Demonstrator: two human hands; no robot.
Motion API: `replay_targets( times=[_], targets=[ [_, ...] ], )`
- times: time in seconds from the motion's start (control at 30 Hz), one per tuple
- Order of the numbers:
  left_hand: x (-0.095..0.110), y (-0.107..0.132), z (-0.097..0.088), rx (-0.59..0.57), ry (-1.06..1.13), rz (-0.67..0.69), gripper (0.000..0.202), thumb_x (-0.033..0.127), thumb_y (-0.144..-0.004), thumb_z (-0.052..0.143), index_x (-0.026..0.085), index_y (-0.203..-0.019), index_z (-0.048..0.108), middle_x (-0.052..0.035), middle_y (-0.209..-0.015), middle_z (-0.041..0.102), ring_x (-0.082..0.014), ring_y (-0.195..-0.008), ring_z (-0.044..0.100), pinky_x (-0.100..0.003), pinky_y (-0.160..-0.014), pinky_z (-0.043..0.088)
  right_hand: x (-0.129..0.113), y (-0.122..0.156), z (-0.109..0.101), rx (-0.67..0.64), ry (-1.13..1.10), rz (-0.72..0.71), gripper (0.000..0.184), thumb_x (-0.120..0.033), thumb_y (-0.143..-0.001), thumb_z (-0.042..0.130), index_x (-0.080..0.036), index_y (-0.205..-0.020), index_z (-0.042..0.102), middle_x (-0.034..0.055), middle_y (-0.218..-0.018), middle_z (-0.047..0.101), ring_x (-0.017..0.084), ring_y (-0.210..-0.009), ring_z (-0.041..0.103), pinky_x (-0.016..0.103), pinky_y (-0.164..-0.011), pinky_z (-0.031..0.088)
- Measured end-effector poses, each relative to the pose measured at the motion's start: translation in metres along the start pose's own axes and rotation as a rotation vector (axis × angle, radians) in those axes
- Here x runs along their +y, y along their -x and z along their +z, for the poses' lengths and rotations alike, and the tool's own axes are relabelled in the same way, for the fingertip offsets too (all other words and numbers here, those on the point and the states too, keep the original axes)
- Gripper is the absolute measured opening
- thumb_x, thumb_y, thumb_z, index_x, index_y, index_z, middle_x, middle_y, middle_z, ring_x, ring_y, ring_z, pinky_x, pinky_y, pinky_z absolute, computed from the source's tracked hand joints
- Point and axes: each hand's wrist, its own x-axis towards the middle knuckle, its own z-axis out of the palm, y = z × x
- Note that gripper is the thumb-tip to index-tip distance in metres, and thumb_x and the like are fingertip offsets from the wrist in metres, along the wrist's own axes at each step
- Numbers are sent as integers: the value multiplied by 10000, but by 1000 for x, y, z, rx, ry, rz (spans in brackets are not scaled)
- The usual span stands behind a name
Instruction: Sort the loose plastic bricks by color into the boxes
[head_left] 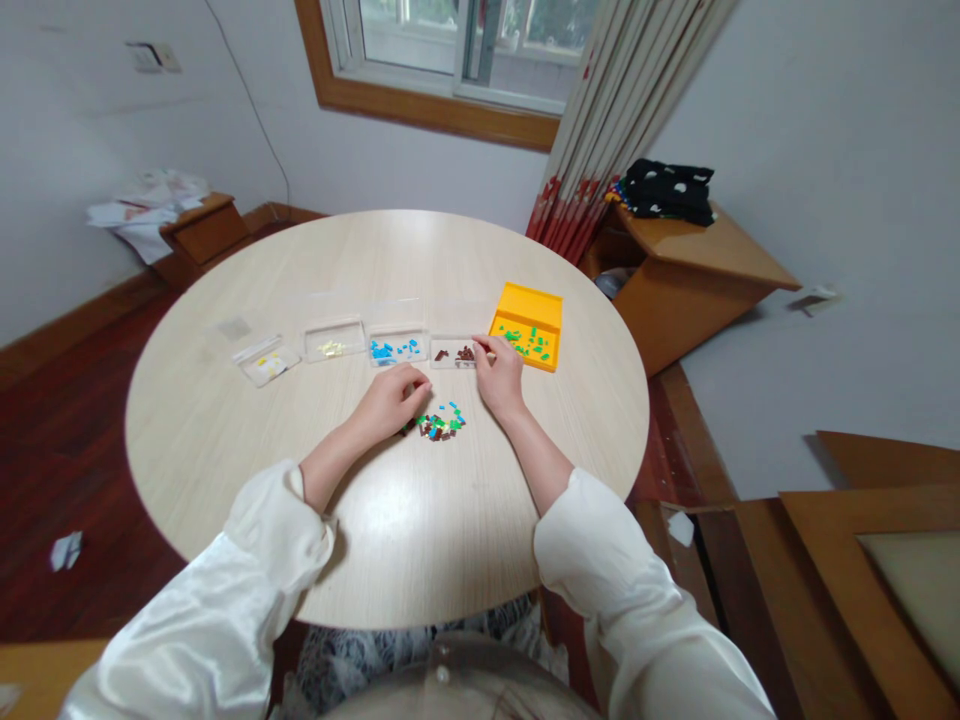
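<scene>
Loose, shiny cream sleeves [645,590] with puffed cuffs [281,515], left and right; bare left hand [391,402], bare right hand [501,380]; grey-and-white patterned cloth [352,652] near.

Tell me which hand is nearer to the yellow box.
Right. The right hand is by the near left corner of the yellow box; the left hand is farther off to its left, beside the mixed pile of pieces.
</scene>
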Motion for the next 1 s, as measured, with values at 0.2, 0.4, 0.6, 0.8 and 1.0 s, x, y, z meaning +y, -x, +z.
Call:
replay_targets(
  times=[0.2,0.4,0.6,0.8,1.0],
  targets=[
    [3,2,-3,-138,102,120,157,160,-836,531,172,-817,687,-45,-806,626,-154,-788,583,-299,-755,473,-8,0,-2,-59,-22,-2,163,-176,-832,518,-169,-858,679,67,-828,664,173,-760,569,307,-753,447],
    [0,3,0,-193,72,179,161,151,-837,555,174,-870,712,-61,-845,615,-166,-835,580,-314,-789,481,-27,1,-16,-386,-89,-44,166,-148,-787,530,-141,-821,693,11,-679,611,111,-606,481,241,-609,385],
    [-2,3,2,-230,32,194,169,134,-825,552,181,-841,714,-59,-849,619,-171,-846,578,-321,-802,476,-33,4,-27,-760,-64,-42,127,-97,-726,542,-125,-703,663,-46,-540,488,73,-534,431,210,-561,330],
    [1,3,0,-238,18,157,157,123,-816,535,169,-804,685,-50,-823,613,-169,-837,572,-317,-795,471,-39,2,-35,-834,-11,8,58,-133,-710,604,-130,-659,630,-54,-532,472,66,-525,426,203,-540,302],
    [-1,1,-1,-208,-7,94,166,131,-798,496,170,-796,657,-46,-799,630,-171,-796,573,-320,-770,468,-41,3,-36,-892,30,1,53,-120,-720,618,-129,-676,646,-46,-550,508,68,-537,447,204,-555,321]
  ],
)
